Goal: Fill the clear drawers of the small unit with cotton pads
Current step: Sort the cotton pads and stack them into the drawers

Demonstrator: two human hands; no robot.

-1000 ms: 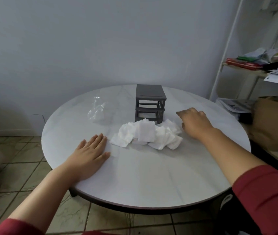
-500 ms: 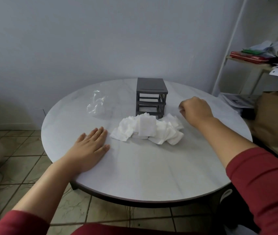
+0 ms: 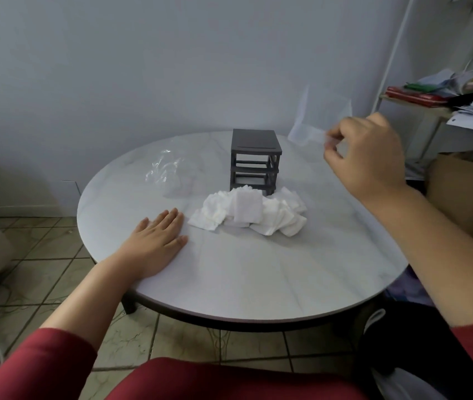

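On the round marble table (image 3: 258,278), the one large surface here, everything sits toward the far half, within easy reach of both arms. The single dark drawer unit (image 3: 255,142) stands upright near the back with its front towards the person, so its bays can be loaded head-on. Two bays show empty above the pile, and a third may be hidden behind it. Touching the unit's foot lies one loose heap of white cotton pads (image 3: 247,212), overlapped too much to count, placed just where they can be scooped into a drawer. One clear drawer (image 3: 322,116) is held in the air to the right of the unit, tilted; I judge it is being brought over to be filled. One crumpled clear plastic bag (image 3: 166,171) lies to the left, apart from the heap. The right hand (image 3: 371,157) pinches the drawer's near edge with curled fingers. The left hand (image 3: 154,243) rests flat on the table, fingers straight, gripping nothing, likely to steady the person.
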